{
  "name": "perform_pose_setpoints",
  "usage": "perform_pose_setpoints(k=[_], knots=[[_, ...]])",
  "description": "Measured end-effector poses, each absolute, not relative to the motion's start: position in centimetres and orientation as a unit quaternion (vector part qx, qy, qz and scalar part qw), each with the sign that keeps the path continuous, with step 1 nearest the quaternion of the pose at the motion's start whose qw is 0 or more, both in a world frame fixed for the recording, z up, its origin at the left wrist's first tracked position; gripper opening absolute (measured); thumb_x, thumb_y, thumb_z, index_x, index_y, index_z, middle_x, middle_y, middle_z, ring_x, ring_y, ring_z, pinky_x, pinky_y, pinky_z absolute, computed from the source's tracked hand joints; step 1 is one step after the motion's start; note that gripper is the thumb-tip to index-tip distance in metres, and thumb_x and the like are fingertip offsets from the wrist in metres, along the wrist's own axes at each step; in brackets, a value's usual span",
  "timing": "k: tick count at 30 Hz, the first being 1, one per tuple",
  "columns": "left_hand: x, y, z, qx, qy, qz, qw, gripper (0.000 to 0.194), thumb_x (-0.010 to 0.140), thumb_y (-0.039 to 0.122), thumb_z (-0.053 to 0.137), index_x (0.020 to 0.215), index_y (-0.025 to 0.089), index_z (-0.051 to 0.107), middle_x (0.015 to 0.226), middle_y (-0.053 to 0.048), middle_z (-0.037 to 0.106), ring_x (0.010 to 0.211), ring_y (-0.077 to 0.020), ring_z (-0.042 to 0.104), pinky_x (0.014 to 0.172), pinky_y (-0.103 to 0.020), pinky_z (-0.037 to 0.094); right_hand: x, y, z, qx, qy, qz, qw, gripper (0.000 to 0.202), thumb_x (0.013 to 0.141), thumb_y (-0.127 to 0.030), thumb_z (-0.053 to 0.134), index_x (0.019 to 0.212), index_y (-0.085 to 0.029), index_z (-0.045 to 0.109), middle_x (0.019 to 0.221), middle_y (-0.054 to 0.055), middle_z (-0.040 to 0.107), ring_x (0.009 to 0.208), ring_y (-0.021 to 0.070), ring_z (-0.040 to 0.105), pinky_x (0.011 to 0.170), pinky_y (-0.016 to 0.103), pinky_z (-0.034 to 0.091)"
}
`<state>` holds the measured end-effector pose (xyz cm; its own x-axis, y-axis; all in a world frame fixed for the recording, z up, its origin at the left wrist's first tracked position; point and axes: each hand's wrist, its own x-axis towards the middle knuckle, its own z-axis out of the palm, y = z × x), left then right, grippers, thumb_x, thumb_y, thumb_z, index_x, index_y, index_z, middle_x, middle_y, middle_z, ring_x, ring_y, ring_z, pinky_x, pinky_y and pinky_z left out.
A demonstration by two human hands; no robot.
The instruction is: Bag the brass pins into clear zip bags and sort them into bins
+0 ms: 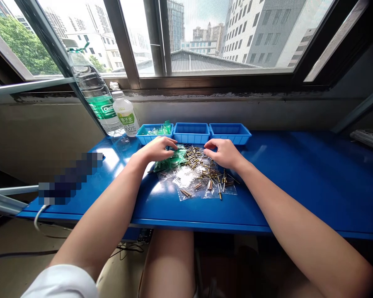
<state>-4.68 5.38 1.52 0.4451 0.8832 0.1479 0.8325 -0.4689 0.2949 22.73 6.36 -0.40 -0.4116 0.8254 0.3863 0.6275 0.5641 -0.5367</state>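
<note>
My left hand (pixel 161 149) hovers over or rests on green plastic packets (pixel 166 164) on the desk, fingers bent and thumb apart. Whether it touches them is hard to tell. My right hand (pixel 223 153) is at the right edge of a loose pile of gold and silver pop rivets (pixel 195 156), its index finger and thumb curved with a gap between them. I see nothing held in either hand. Clear plastic bags (pixel 185 177) lie in front of the pile, with several copper-coloured pieces (pixel 210 185) in or on them.
Three blue bins stand in a row behind the pile; the left bin (pixel 139 138) holds green packets, beside the middle bin (pixel 192 138) and right bin (pixel 230 136). A large water bottle (pixel 95 91) and a small white bottle (pixel 126 114) stand at the back left of the blue desk (pixel 286 178).
</note>
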Motion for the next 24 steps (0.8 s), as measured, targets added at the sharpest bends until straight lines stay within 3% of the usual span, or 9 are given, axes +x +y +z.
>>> perform_pose_setpoints(k=[13, 18, 24], knots=[[-4.1, 5.4, 0.7, 0.855, 0.481, 0.187, 0.052, 0.031, 0.076, 0.019, 0.054, 0.101, 0.017, 0.074, 0.118, -0.009, 0.070, 0.110, -0.0224, 0.064, 0.101, -0.036, 0.049, 22.5, 6.1, -0.3, -0.444, -0.824, 0.157, 0.315, 0.018, 0.082, -0.029, 0.061, 0.091, -0.018, 0.070, 0.095, 0.007, 0.074, 0.090, 0.0223, 0.067, 0.076, 0.033, 0.052], [-3.8, 5.7, 0.1, 0.855, 0.449, 0.261, 0.014, 0.021, 0.087, 0.021, 0.053, 0.093, 0.017, 0.072, 0.101, -0.008, 0.073, 0.097, -0.0207, 0.065, 0.091, -0.035, 0.051, 22.4, 6.0, -0.4, -0.437, -0.821, 0.149, 0.336, 0.017, 0.083, -0.028, 0.060, 0.091, -0.018, 0.070, 0.094, 0.007, 0.073, 0.090, 0.0223, 0.066, 0.079, 0.035, 0.051], [-3.1, 4.9, 0.7, 0.837, 0.481, 0.260, -0.016, 0.025, 0.094, 0.029, 0.053, 0.079, 0.016, 0.069, 0.081, -0.006, 0.070, 0.080, -0.0182, 0.063, 0.079, -0.033, 0.046, 22.5, 5.6, -0.2, -0.429, -0.818, 0.142, 0.356, 0.018, 0.085, -0.030, 0.059, 0.093, -0.017, 0.070, 0.092, 0.007, 0.073, 0.091, 0.0232, 0.065, 0.080, 0.037, 0.052]])
